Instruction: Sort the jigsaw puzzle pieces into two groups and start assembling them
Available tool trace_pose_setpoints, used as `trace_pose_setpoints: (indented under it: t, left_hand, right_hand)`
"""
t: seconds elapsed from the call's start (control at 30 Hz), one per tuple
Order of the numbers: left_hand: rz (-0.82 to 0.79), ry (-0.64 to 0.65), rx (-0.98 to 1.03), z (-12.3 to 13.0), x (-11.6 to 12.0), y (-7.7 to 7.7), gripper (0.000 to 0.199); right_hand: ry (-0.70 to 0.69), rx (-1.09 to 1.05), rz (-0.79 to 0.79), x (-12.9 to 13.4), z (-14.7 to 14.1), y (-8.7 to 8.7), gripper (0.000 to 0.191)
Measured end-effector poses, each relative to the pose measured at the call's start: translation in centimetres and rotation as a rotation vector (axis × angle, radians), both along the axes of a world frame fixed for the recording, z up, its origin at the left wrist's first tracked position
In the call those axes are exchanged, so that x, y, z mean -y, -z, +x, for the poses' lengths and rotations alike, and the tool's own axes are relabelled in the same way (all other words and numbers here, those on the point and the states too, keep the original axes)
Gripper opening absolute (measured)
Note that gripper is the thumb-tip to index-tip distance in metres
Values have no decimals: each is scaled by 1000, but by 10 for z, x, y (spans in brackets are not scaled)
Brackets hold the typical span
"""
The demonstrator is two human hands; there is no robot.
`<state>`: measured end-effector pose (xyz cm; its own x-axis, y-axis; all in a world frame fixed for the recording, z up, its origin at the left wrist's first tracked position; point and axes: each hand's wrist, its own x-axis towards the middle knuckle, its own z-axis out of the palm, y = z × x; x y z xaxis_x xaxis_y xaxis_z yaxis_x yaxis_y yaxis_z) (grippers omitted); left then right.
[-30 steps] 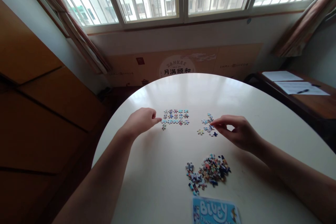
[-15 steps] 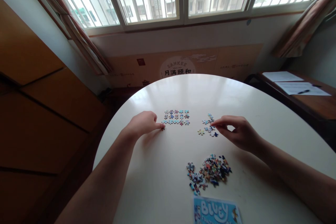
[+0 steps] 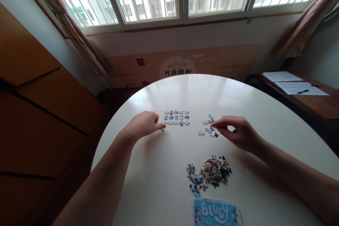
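Observation:
On the round white table (image 3: pixel 159 162), small jigsaw pieces (image 3: pixel 177 117) stand in three rows. My left hand (image 3: pixel 144 124) is at the rows' near left corner, its fingers curled in and its thumb pointing right. Just under the thumb tip lies a single puzzle piece (image 3: pixel 162 130); whether the thumb touches it is unclear. To the right, my right hand (image 3: pixel 234 130) pinches a dark blue-and-white puzzle piece (image 3: pixel 212 128) between thumb and fingertips, low over a loose group of pieces. A yellowish piece (image 3: pixel 201 133) lies at that group's near left.
Nearer to me is a heap of mixed puzzle pieces (image 3: pixel 215 169), spreading left. A light-blue Bluey box or card (image 3: pixel 218 212) lies at the near edge of view. Papers and a pen rest on a brown side table (image 3: pixel 312 102) at right. Windows and a wall stand beyond.
My left thumb has lifted slightly off the piece at the lower left corner, which now shows more fully. The right hand stays nearly still. The whole view has shifted slightly.

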<state>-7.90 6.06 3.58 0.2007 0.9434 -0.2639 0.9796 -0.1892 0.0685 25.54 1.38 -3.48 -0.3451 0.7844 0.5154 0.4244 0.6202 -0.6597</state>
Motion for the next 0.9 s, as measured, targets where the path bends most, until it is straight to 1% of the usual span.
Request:
trace_pose_setpoints:
  t: [0.1, 0.17, 0.23, 0.3, 0.37, 0.43, 0.5, 0.63, 0.73, 0.83, 0.9]
  left_hand:
    - [3, 208, 127, 16, 16, -10, 35]
    - [-73, 371, 229, 28, 28, -13, 25]
    - [-157, 497, 289, 40, 38, -13, 16]
    - [-244, 587, 319, 50, 44, -10, 20]
    - [-327, 647, 340, 57, 48, -5, 25]
    - [-385, 684, 354, 62, 50, -1, 27]
    - [-406, 702, 365, 64, 51, 1, 27]
    - [-425, 674, 355, 66, 51, 2, 28]
    - [-436, 656, 334, 67, 49, 1, 24]
    - [-410, 633, 299, 65, 48, 1, 21]
    - [-346, 582, 263, 61, 46, 1, 19]
  right_hand:
    - [-9, 1, -2, -1, 0, 0, 16]
    - [-9, -3, -6, -1, 0, 0, 16]
    - [-9, -7, -13, -1, 0, 0, 16]
    - [-9, -9, -21, -1, 0, -1, 16]
    - [-11, -15, -23, 0, -1, -1, 16]
    - [-12, -22, -24, -1, -1, -1, 16]
    - [-16, -23, -23, -1, -2, -1, 16]
    - [-28, -16, -22, -1, -1, -1, 17]
    - [-30, -13, -20, -2, -1, 0, 16]
    - [-34, -17, -2, -2, 0, 1, 16]
    - [-36, -22, 4, -2, 0, 1, 16]
